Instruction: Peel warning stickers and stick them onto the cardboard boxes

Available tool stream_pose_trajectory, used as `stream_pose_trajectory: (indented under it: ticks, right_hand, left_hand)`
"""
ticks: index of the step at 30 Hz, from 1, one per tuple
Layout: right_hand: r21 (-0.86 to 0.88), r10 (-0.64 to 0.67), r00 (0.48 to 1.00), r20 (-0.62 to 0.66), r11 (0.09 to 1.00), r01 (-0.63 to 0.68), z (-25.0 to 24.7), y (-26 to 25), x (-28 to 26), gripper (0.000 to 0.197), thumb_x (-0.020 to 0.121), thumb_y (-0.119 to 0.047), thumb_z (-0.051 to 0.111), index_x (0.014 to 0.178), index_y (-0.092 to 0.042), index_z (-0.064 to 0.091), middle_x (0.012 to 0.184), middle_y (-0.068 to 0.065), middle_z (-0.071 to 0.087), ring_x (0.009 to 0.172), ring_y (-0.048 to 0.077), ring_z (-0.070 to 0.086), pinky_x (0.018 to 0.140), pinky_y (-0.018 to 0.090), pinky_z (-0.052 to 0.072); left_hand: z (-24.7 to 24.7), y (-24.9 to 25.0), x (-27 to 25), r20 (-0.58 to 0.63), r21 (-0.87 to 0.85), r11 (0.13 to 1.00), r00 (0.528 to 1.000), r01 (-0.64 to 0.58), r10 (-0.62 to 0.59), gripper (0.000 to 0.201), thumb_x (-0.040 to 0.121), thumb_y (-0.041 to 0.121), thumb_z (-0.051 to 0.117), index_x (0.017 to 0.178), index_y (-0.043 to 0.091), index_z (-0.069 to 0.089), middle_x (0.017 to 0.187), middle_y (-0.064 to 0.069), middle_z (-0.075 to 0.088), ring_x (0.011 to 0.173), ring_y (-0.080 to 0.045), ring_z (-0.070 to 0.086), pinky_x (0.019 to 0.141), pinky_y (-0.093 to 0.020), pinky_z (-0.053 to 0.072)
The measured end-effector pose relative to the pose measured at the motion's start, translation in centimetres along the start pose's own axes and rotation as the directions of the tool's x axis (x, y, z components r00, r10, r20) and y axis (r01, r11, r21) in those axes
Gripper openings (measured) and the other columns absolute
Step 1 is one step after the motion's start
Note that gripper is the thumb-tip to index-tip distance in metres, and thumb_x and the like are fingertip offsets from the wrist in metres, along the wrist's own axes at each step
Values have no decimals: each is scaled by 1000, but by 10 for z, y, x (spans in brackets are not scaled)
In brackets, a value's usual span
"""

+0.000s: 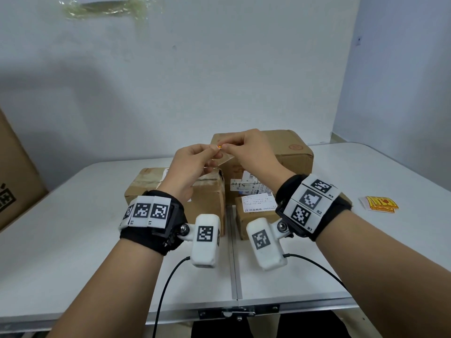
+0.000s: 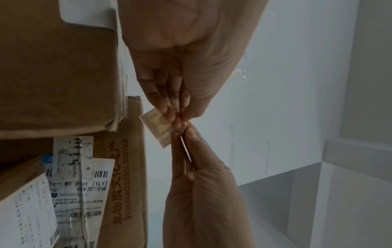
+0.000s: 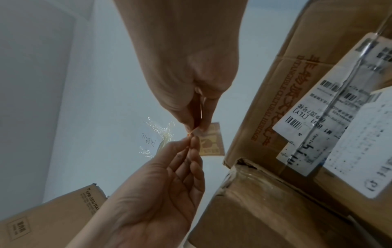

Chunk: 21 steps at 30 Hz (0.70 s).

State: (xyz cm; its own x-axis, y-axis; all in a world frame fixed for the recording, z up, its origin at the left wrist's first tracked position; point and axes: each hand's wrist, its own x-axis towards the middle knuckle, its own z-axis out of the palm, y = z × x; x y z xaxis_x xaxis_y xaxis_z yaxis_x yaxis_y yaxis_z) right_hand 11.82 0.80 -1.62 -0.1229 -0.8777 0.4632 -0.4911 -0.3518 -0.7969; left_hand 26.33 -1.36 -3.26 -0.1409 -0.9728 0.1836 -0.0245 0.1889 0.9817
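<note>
- Looking down over my two raised wrists, I see a big carton (image 1: pixel 14 176) leaning at the far left, off the edge of the white table (image 1: pixel 73 228).
- My left hand (image 1: pixel 192 167) is up above the left box (image 1: pixel 175 191), its thumb and fingertips pinched together on one corner of the warning sticker (image 2: pixel 158 126).
- The sticker hangs in the air between both hands, over the gap between the boxes and touching none of them. From the left wrist I see its pale back; its long axis slants down and away from the pinched corner, toward the boxes.
- My right hand (image 1: pixel 253 152) meets the left at that same corner, thumb and forefinger nipped tight on it, the other fingers curled.
- Behind the hands stands the tall box (image 1: pixel 288 152); a small box (image 1: pixel 253 215) with a white shipping label sits in front of it.
- Far right on the table lies a small stack of yellow-and-red stickers (image 1: pixel 379 203), flat, well apart from the boxes.
</note>
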Motion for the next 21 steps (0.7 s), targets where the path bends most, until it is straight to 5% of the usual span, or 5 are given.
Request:
stream_pose_trajectory:
  ticks: [6, 13, 17, 21]
  right_hand:
    - [-35, -6, 1000, 4, 999, 6, 0, -2, 0, 19, 90, -12, 63, 103, -9, 76, 105, 3, 74, 99, 8, 64, 73, 3, 41]
    - [-94, -68, 998, 6, 993, 68, -1, -1, -3, 20, 92, -12, 61, 106, -10, 75, 106, 2, 74, 94, 5, 63, 75, 3, 42]
    - [-145, -122, 993, 8, 982, 121, -2, -3, -4, 19, 92, -12, 61, 103, -12, 77, 104, 2, 75, 98, 10, 66, 85, 16, 48]
    - [-170, -129, 992, 8, 977, 129, -2, -2, -3, 20, 92, -14, 60, 104, -13, 76, 107, 0, 74, 102, 9, 65, 87, 15, 45]
  left_hand:
    - [2, -1, -4, -2, -48, 998, 999, 33, -34, 11, 88, 26, 68, 88, 18, 75, 91, -3, 73, 73, -12, 60, 51, -19, 51]
    - [5, 4, -6, 3, -134, 989, 998, 65, -65, 12, 89, 20, 66, 93, 12, 74, 91, -2, 75, 65, -7, 60, 65, -19, 51]
    - [5, 5, -6, 3, -166, 983, 997, 81, -82, 16, 89, 23, 67, 96, 11, 74, 90, -1, 76, 64, -5, 61, 65, -19, 51]
    - [5, 5, -6, 10, -171, 981, 996, 90, -90, 12, 89, 20, 67, 94, 11, 74, 87, 1, 76, 62, -5, 59, 65, -18, 52]
